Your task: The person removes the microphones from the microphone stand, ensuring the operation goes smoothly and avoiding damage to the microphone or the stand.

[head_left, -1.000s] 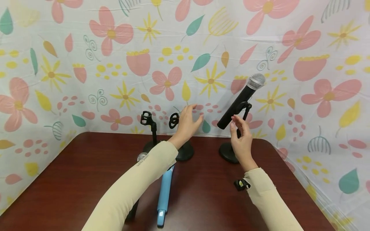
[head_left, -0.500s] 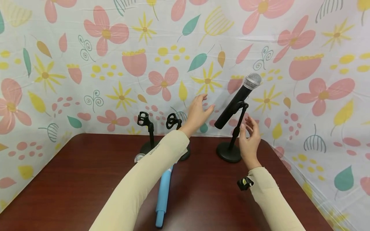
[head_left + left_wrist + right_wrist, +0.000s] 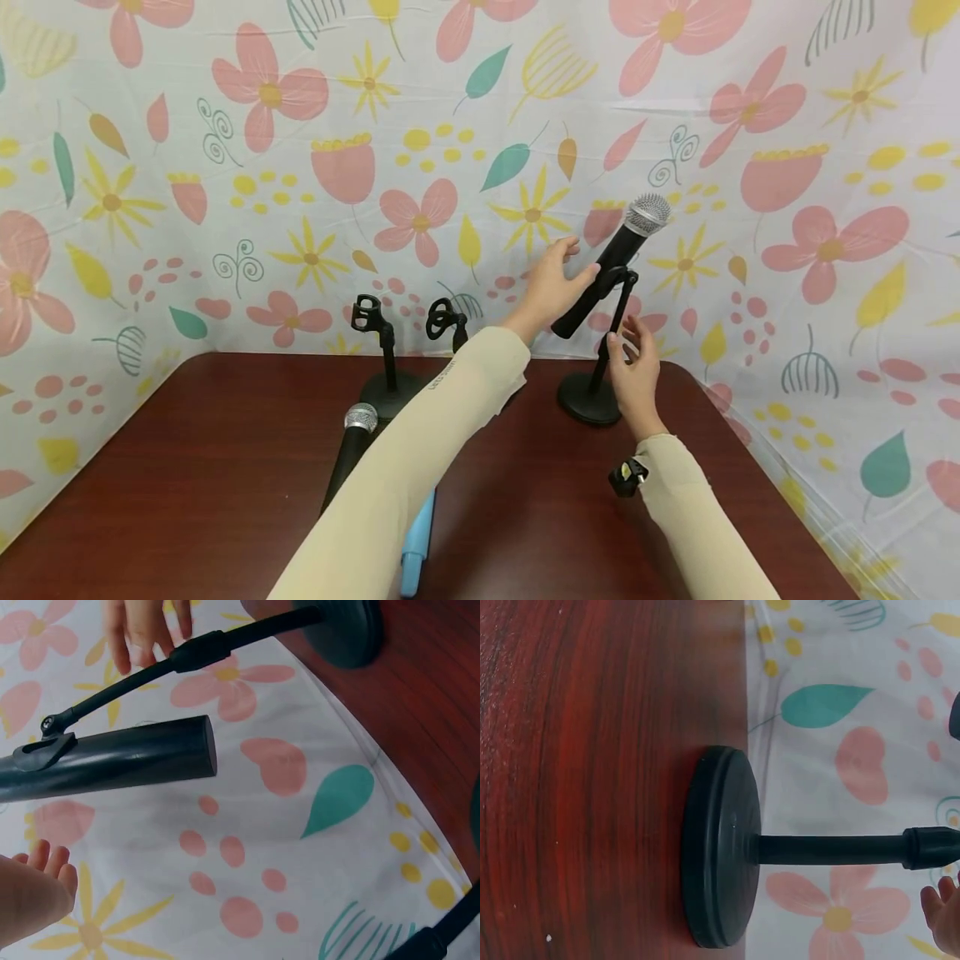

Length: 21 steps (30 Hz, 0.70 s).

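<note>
- The microphone (image 3: 611,260) sits tilted in the clip of the right-hand stand (image 3: 600,367), at the back of the worktop (image 3: 187,467) by the flowered backdrop, its mesh head up and to the right.
- The left hand (image 3: 551,287) hovers at the black handle with fingers spread and relaxed; it has hold of nothing, and I cannot tell if the fingertips touch the handle.
- The right hand (image 3: 636,375) is beside the stand's upright post, fingers loosely straight, also holding nothing.
- To lift the microphone out well, I judge the right hand should steady the post or base first, then the left should wrap the handle below the clip and draw it along its own slant (a sideways tug could tip the stand).
- The left wrist view shows the handle's blunt lower end (image 3: 112,761) and the clip gripping it, with a clear gap to the left hand's fingers; the head view hides that gap.
- The right wrist view shows the round base (image 3: 720,847) flat on the worktop at its edge by the backdrop.
- Only the head view shows the two empty stands (image 3: 386,358), a second microphone (image 3: 347,454) and a blue one (image 3: 417,542) lying near the left sleeve.
</note>
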Motion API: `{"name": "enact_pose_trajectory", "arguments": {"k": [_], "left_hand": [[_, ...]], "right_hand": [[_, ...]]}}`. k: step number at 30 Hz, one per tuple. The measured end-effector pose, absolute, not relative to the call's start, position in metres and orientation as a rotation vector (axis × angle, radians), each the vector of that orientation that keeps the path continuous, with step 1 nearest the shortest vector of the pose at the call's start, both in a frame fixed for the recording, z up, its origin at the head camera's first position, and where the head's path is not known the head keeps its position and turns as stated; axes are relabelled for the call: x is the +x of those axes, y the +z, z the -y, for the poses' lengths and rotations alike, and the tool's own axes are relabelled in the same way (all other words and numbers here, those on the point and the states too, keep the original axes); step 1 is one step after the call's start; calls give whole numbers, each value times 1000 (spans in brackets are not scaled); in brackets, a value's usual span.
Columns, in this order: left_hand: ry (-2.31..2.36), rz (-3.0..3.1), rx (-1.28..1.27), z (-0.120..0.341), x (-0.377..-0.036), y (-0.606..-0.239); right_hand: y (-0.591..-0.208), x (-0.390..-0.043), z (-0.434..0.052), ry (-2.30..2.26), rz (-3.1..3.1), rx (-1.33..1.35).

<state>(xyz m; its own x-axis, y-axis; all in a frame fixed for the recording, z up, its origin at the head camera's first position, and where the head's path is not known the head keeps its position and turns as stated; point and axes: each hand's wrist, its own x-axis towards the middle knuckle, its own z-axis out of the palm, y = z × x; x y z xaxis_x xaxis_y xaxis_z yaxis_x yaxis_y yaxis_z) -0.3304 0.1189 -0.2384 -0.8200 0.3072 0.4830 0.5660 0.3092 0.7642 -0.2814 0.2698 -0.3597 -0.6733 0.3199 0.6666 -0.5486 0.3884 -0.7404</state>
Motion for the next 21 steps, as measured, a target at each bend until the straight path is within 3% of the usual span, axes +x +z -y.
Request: {"name": "enact_pose_trajectory", "arguments": {"k": [21], "left_hand": [[-1469,2440,-932,-132,-329,-238]], "right_hand": [[-372,-297,-267,1339,1951,121]]}}
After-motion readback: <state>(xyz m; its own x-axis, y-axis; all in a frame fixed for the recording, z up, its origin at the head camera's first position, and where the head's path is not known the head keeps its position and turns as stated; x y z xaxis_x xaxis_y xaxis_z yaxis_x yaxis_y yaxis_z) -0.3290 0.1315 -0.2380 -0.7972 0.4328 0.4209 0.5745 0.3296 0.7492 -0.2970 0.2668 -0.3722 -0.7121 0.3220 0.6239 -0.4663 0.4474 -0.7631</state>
